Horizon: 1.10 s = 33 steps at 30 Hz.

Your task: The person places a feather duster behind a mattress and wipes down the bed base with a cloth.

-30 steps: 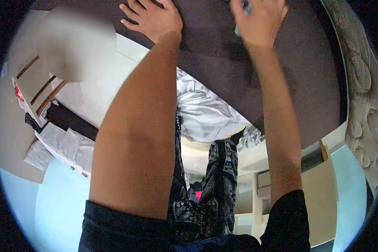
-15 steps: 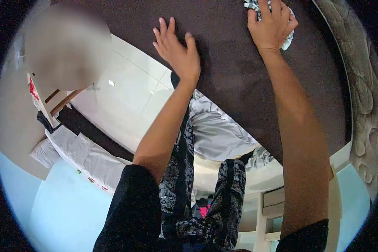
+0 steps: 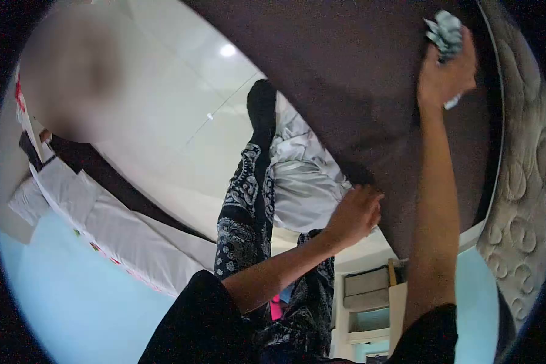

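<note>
My right hand (image 3: pixel 448 79) is closed round a crumpled, patterned grey-green and white cloth (image 3: pixel 448 31), which sticks out past the fingers above the dark brown surface (image 3: pixel 346 79). Another bit of the cloth shows below the palm. Nearer my body, my left hand (image 3: pixel 357 215) has its fingers curled in, with nothing visible in them. It is over the near edge of the brown surface, close to the shiny silver-grey fabric (image 3: pixel 306 188) that hangs there. Whether it touches the edge I cannot tell.
A grey panel with raised curved shapes (image 3: pixel 515 182) borders the right side. My patterned trouser leg (image 3: pixel 242 230) and black-covered foot (image 3: pixel 262 109) are on the pale tiled floor (image 3: pixel 170 133). White sheeting (image 3: pixel 139 233) lies at left. A blurred round patch covers the upper left.
My left hand has come back from the brown surface to its near edge, and its spread fingers have curled. My right hand has shifted right with the cloth, now bunched up. The view has turned.
</note>
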Tool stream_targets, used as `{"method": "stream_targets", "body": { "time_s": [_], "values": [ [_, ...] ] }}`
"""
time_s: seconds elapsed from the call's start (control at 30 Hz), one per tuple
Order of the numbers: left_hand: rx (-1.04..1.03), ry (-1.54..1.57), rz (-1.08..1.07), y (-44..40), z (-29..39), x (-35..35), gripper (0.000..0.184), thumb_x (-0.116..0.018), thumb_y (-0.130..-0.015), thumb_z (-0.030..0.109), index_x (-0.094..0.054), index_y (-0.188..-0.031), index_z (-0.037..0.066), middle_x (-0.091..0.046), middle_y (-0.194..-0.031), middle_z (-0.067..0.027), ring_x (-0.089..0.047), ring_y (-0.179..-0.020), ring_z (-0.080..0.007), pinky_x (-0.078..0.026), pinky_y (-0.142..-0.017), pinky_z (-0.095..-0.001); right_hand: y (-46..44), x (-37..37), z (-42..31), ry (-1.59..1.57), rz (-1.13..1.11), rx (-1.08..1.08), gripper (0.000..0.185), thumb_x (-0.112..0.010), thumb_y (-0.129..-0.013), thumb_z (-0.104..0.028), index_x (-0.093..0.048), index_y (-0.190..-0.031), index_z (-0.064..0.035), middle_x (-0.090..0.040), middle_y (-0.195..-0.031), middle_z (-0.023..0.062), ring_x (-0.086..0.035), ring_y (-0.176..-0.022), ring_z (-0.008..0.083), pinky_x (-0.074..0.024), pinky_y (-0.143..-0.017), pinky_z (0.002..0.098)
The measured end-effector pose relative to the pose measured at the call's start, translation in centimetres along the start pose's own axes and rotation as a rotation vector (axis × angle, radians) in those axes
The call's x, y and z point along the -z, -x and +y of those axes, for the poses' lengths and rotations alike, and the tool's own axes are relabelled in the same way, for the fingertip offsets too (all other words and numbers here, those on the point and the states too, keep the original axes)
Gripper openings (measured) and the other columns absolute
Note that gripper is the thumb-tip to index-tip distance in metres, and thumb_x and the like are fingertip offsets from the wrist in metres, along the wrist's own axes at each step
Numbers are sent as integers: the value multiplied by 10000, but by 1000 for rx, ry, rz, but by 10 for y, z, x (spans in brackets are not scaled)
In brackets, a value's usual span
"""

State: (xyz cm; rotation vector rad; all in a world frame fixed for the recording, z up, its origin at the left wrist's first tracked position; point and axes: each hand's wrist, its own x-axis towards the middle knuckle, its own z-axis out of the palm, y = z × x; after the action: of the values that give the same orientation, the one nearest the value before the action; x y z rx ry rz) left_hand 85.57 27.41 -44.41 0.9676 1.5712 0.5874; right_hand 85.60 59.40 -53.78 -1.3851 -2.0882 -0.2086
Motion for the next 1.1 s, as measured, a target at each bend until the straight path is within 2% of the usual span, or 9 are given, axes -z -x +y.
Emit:
{"method": "stream_targets", "body": {
  "time_s": [0.07,0.23,0.3,0.47,0.67,0.7,0.83,0.9,1.1],
  "values": [
    [-128,-98,-67,6,-17,-14,344,-668,-916,193,-599,-1209,28,-653,-1110,-185,-644,-1045,-370,-509,-896,-491,15,4,-21,-95,157,-143,584,-744,-859,-196,-526,-1380,-48,-605,-1290,148,-569,-1185,349,-385,-1030,513],
    [185,-402,-435,18,-39,-26,396,-540,-996,332,-607,-1273,56,-657,-1123,-250,-625,-1129,-358,-455,-1000,-519,106,46,-164,-545,-643,219,397,-647,-867,-60,-631,-1264,-48,-665,-1191,157,-607,-1156,344,-386,-1081,520],
    [7,-287,-95,21,-56,-41,392,-566,-973,333,-641,-1224,41,-670,-1143,-219,-644,-1080,-338,-475,-942,-505,106,69,-204,-1094,-1040,535,272,-638,-917,-75,-687,-1184,-91,-698,-1138,83,-630,-1123,273,-415,-1072,481],
    [237,-212,-467,-11,-22,-9,406,-549,-991,361,-664,-1107,-10,-672,-1148,-282,-634,-1157,-349,-479,-979,-515,-3,34,-208,-627,-458,314,315,-677,-834,-35,-710,-1145,-70,-660,-1216,128,-599,-1144,313,-454,-998,467],
    [184,-260,-490,-13,-16,16,353,-575,-980,336,-685,-1093,19,-680,-1175,-238,-652,-1108,-381,-500,-936,-517,-76,-60,-128,-523,-170,-372,623,-780,-837,-235,-573,-1416,-137,-498,-1480,130,-403,-1403,337,-251,-1183,551],
    [211,-236,-531,-21,-9,27,353,-574,-983,341,-685,-1110,30,-674,-1202,-229,-651,-1109,-379,-494,-950,-514,-45,-60,-140,-226,26,-154,414,-715,-841,-105,-640,-1239,-19,-639,-1150,183,-601,-1023,360,-470,-938,463],
    [158,-297,-173,-18,-7,20,402,-570,-974,371,-673,-1221,72,-658,-1278,-206,-618,-1184,-378,-460,-1008,-525,68,51,-197,-700,-920,353,465,-622,-894,-61,-604,-1358,-67,-627,-1271,177,-580,-1159,348,-411,-1066,495],
    [132,-308,-194,-16,-1,20,399,-559,-973,365,-679,-1218,74,-662,-1277,-201,-627,-1181,-377,-469,-1000,-524,95,119,-199,-933,-1390,195,531,-577,-897,-4,-590,-1420,-92,-624,-1349,175,-563,-1280,362,-367,-1168,515],
    [48,-400,-227,48,24,38,397,-526,-971,346,-697,-1211,80,-674,-1274,-186,-654,-1172,-374,-494,-977,-523,-73,314,-192,-545,-766,-547,280,-698,-927,-78,-658,-1183,26,-681,-1132,159,-645,-1029,272,-486,-919,340]
  ]
}}
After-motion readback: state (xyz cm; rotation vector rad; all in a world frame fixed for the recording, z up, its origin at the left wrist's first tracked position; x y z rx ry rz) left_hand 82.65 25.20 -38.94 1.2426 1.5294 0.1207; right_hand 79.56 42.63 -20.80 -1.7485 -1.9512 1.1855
